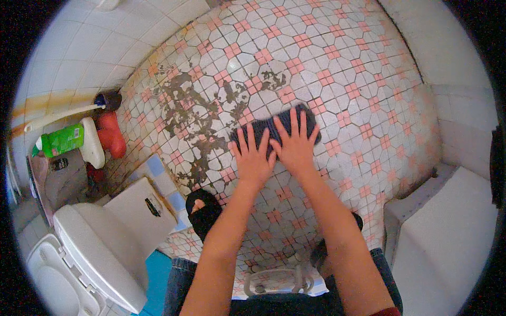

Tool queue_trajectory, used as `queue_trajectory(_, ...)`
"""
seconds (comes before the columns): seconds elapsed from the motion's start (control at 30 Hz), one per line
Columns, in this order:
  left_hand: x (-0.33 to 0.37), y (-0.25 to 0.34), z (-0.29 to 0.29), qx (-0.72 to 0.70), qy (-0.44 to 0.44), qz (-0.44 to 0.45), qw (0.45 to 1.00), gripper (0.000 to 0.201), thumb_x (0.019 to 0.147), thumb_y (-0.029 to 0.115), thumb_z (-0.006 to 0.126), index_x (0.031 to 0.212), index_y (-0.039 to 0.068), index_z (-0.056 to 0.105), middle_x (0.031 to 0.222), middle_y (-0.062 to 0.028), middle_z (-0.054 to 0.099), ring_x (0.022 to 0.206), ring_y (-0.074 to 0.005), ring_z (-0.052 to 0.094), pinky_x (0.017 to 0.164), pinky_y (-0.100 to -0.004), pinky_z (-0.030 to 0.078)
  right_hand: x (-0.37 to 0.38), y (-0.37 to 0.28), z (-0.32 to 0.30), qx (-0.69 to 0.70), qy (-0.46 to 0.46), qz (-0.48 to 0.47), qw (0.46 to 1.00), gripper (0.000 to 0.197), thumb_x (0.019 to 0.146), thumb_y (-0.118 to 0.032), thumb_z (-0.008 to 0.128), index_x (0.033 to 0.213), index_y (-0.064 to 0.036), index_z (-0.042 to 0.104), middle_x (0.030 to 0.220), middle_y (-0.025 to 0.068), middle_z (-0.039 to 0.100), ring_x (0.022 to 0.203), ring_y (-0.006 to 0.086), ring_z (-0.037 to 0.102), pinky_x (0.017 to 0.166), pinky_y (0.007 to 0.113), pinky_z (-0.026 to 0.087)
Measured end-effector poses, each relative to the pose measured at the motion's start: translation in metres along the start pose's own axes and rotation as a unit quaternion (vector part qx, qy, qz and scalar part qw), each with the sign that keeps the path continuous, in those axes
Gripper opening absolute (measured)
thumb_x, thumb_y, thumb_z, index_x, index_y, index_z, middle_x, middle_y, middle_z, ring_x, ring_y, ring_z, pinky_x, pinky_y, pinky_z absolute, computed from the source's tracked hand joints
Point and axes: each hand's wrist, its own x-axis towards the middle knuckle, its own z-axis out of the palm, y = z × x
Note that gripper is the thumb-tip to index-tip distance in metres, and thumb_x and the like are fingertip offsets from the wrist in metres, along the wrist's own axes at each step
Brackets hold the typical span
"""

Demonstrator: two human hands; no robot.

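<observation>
A dark navy, ribbed cloth (268, 125), folded into a longish pad, lies on the tiled floor (363, 131). Both palms press down on it from above. My left hand (253, 158) is flat on its left part, fingers stretched forward and apart. On its right part rests my right hand (296, 147), also flat with fingers spread. The thumbs are close together near the middle. Grey-brown dirt patches (184, 100) spread over the tiles to the left and ahead of the cloth.
At the left stand a toilet (100, 247), a green bottle (63, 141), white-and-red footwear (109, 138) and a long-handled brush (66, 117). A pale boxy ledge (448, 226) fills the right. My black-shod left foot (203, 210) is beside my left forearm; a white stool (274, 280) is below me.
</observation>
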Motion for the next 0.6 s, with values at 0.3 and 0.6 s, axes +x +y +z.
queue_trajectory(0.3, -0.121, 0.032, 0.007, -0.057, -0.081, -0.015, 0.995, 0.058, 0.087, 0.047, 0.055, 0.140, 0.024, 0.048, 0.156, -0.0173, 0.021, 0.142, -0.0428, 0.017, 0.109, -0.0640, 0.017, -0.133, -0.010, -0.015, -0.024, -0.085, 0.039, 0.995, 0.063, 0.084, -0.051, 0.059, 0.142, -0.0352, 0.041, 0.156, 0.0155, 0.021, 0.143, 0.0402, 0.018, 0.102, 0.075, 0.008)
queue_trajectory(0.6, 0.027, -0.005, 0.001, -0.026, 0.025, 0.008, 0.999, 0.058, 0.086, 0.044, 0.055, 0.139, 0.020, 0.049, 0.155, -0.0161, 0.023, 0.141, -0.0429, 0.020, 0.107, -0.0655, 0.019, 0.028, -0.002, -0.001, -0.027, 0.009, 0.005, 1.000, 0.053, 0.084, -0.049, 0.058, 0.136, -0.0363, 0.050, 0.153, 0.0112, 0.027, 0.140, 0.0371, 0.024, 0.102, 0.074, 0.013)
